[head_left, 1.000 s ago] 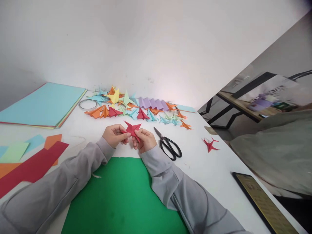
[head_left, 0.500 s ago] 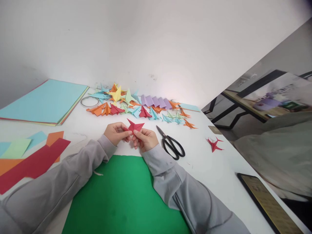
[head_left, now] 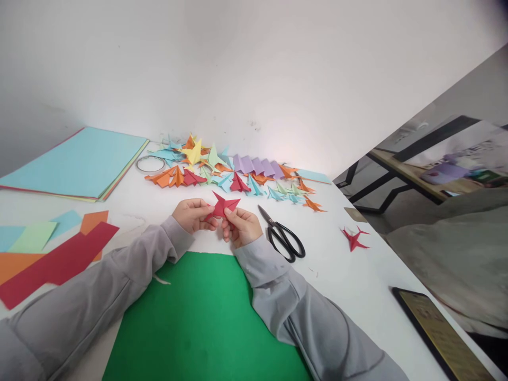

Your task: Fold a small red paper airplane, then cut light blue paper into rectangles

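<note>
Both hands pinch a red folded paper shape above the desk.

The left hand [head_left: 192,214] and the right hand [head_left: 241,227] meet just beyond the far edge of a green sheet [head_left: 198,317], each grip closed on the red folded paper shape [head_left: 223,205], whose points stick up between the fingertips. Black scissors [head_left: 283,239] lie just to the right of the right hand on the white desk [head_left: 349,286]. A second small red folded figure [head_left: 354,239] lies further right, well apart. Behind the hands a row of coloured folded shapes [head_left: 234,173] runs along the wall, with a tape ring [head_left: 150,164] and a stack of coloured sheets [head_left: 75,164] to its left. Cut paper pieces [head_left: 55,262] lie at the left edge.
</note>
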Demonstrator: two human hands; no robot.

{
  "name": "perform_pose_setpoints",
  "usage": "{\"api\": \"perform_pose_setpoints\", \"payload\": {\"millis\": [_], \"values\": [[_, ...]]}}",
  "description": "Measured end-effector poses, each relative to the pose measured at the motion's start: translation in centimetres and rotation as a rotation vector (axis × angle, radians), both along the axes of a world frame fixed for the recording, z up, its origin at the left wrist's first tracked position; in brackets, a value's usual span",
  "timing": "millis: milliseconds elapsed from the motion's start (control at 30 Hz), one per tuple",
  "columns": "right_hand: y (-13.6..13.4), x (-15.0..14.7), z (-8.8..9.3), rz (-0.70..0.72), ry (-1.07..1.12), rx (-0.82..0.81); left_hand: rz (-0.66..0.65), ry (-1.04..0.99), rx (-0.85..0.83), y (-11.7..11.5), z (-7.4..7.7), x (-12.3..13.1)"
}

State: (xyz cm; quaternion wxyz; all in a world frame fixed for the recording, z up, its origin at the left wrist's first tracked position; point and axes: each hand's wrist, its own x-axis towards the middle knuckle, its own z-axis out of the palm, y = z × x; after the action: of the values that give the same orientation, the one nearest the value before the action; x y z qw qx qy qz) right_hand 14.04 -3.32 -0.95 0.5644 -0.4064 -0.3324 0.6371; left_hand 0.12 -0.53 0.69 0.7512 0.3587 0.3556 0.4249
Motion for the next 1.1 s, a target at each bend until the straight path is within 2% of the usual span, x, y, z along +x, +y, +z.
{"api": "perform_pose_setpoints", "payload": {"millis": [267, 567, 767, 1100], "values": [[-0.2, -0.3, 0.4, -0.018, -0.031, -0.035, -0.012, 0.061, 0.083, 0.2, -0.9, -0.1], [0.3, 0.0, 0.2, 0.042, -0.074, -0.095, 0.042, 0.135, 0.017, -0.3, 0.2, 0.4], [0.2, 0.0, 0.2, 0.06, -0.077, -0.09, -0.013, 0.119, 0.122, 0.0, -0.8, 0.3], [0.2, 0.0, 0.1, 0.038, -0.072, -0.074, 0.012, 0.161, 0.201, 0.1, -1.5, 0.1]]}}
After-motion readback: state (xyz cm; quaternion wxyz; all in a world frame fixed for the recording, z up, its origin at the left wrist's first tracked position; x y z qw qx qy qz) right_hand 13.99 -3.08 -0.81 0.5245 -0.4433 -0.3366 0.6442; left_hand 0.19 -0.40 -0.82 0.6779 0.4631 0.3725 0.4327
